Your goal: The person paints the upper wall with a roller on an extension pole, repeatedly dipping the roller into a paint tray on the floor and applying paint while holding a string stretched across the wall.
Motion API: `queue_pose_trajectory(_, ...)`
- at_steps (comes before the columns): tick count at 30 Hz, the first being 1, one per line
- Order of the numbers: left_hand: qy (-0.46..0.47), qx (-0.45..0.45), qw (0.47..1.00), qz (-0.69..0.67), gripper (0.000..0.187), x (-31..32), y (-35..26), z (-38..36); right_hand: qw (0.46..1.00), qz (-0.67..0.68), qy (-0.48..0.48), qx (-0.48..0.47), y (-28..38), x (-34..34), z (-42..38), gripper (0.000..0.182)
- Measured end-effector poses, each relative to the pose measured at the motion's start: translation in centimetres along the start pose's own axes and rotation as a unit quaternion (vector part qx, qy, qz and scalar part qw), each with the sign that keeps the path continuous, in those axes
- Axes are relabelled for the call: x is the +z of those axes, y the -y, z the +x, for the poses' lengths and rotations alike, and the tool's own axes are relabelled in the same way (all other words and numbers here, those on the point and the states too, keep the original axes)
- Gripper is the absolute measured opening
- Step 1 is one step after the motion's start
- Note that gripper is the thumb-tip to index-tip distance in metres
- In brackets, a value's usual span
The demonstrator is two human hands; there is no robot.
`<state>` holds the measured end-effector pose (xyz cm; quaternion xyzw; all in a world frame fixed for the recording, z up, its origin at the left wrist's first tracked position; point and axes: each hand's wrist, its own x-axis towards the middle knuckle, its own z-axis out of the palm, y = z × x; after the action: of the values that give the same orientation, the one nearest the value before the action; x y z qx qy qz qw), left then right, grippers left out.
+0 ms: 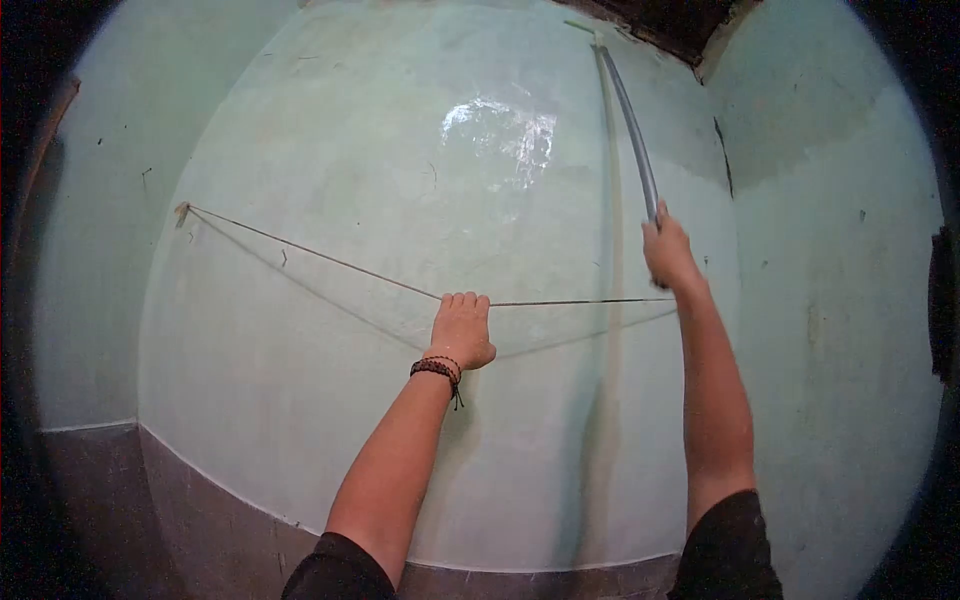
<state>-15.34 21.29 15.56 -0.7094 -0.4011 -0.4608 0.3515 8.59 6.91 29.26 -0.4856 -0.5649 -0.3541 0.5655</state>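
A thin dark cord (310, 250) runs across the pale green wall from a peg (183, 209) at the left. My left hand (464, 328) has its fingers bent over the cord near the middle, pulling it into a shallow bend. On its wrist is a braided bracelet. At the right, above the cord, my right hand (668, 250) is wrapped round the lower end of a long grey pole (630, 125). The pole leans up and left, its tip near a small green strip (580, 25) high on the wall. The cord's right end is hidden behind my right forearm.
The wall (330, 420) has a brownish lower band (220, 500). Small nails or hooks (284, 258) stick out at the left. A dark opening (690, 30) is at the top right, near a corner with a crack (723, 155). A dark object (941, 305) stands at the right edge.
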Motion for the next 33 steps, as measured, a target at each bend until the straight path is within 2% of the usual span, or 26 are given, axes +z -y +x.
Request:
queue_pose_trajectory(2,0.000,-0.002,1.000,-0.007,0.046,0.0,0.0,0.0,0.999,-0.022,-0.022,-0.017,-1.8,0.2,-0.9,0.056)
queue_pose_trajectory(4,0.007,-0.005,1.000,-0.008,0.046,0.3,0.3,0.0,0.999,0.017,0.000,0.035,-2.3,-0.3,-0.7,0.056)
queue_pose_trajectory(5,0.007,-0.005,1.000,-0.005,0.047,0.5,0.3,0.1,0.999,-0.038,-0.007,0.011,-1.9,-0.9,1.3,0.055)
queue_pose_trajectory(7,0.015,-0.005,1.000,-0.004,0.047,0.8,0.2,0.1,0.998,-0.055,-0.009,-0.021,-2.0,-1.6,6.8,0.054)
queue_pose_trajectory(9,0.015,-0.013,1.000,-0.001,0.046,0.4,0.1,0.2,0.998,0.010,0.036,0.059,1.7,-3.8,8.1,0.052)
queue_pose_trajectory(12,0.001,-0.010,1.000,0.005,0.045,0.1,-0.1,0.1,0.999,-0.004,0.010,0.038,0.3,-3.6,8.0,0.049)
queue_pose_trajectory(13,0.001,-0.007,1.000,0.003,0.045,0.1,-0.2,0.0,0.998,-0.061,-0.022,0.003,-0.4,-3.1,6.3,0.049)
queue_pose_trajectory(14,-0.005,-0.010,1.000,0.002,0.044,0.2,-0.2,-0.2,0.998,-0.060,0.007,-0.006,-1.7,-2.6,4.5,0.051)
queue_pose_trajectory(15,-0.013,-0.012,1.000,0.003,0.044,0.0,-0.2,0.0,0.997,-0.078,-0.006,-0.018,-4.2,-0.9,2.7,0.054)
queue_pose_trajectory(16,-0.015,-0.007,1.000,0.003,0.044,-0.1,-0.1,0.1,0.999,-0.029,-0.005,0.022,-3.2,-0.7,-2.0,0.055)
queue_pose_trajectory(18,-0.020,-0.004,1.000,0.017,0.044,0.2,0.0,0.1,0.999,0.005,-0.004,0.038,-4.8,0.7,-8.2,0.055)
queue_pose_trajectory(21,0.002,0.002,1.000,0.021,0.044,-0.4,-0.1,-0.1,0.995,0.029,0.009,0.099,-4.1,0.4,-12.6,0.053)
queue_pose_trajectory(22,0.003,0.004,1.000,0.022,0.044,-0.5,-0.1,-0.1,0.994,0.031,0.009,0.101,-4.3,0.4,-12.4,0.053)
queue_pose_trajectory(24,0.027,0.002,0.999,0.031,0.045,-0.5,-0.1,0.0,0.996,0.054,-0.048,0.046,-4.7,0.3,-11.0,0.052)
queue_pose_trajectory(25,0.027,0.004,0.999,0.030,0.045,-0.5,-0.1,0.0,0.996,0.054,-0.050,0.049,-4.1,-0.6,-10.1,0.052)
queue_pose_trajectory(27,0.031,0.007,0.999,0.035,0.047,-0.5,0.0,-0.1,0.992,0.063,0.000,0.111,-2.4,-3.1,-7.8,0.050)
queue_pose_trajectory(28,0.028,0.008,0.999,0.035,0.047,-0.5,0.0,-0.1,0.992,0.063,-0.003,0.111,-2.7,-3.3,-6.6,0.050)
queue_pose_trajectory(30,0.019,0.004,0.999,0.041,0.048,-0.3,-0.1,-0.1,0.997,0.024,-0.058,0.046,-3.5,-3.5,-4.8,0.050)
queue_pose_trajectory(33,0.011,0.005,0.999,0.032,0.048,-0.2,-0.1,0.0,0.997,0.011,-0.030,0.075,-3.1,-4.2,-4.5,0.049)
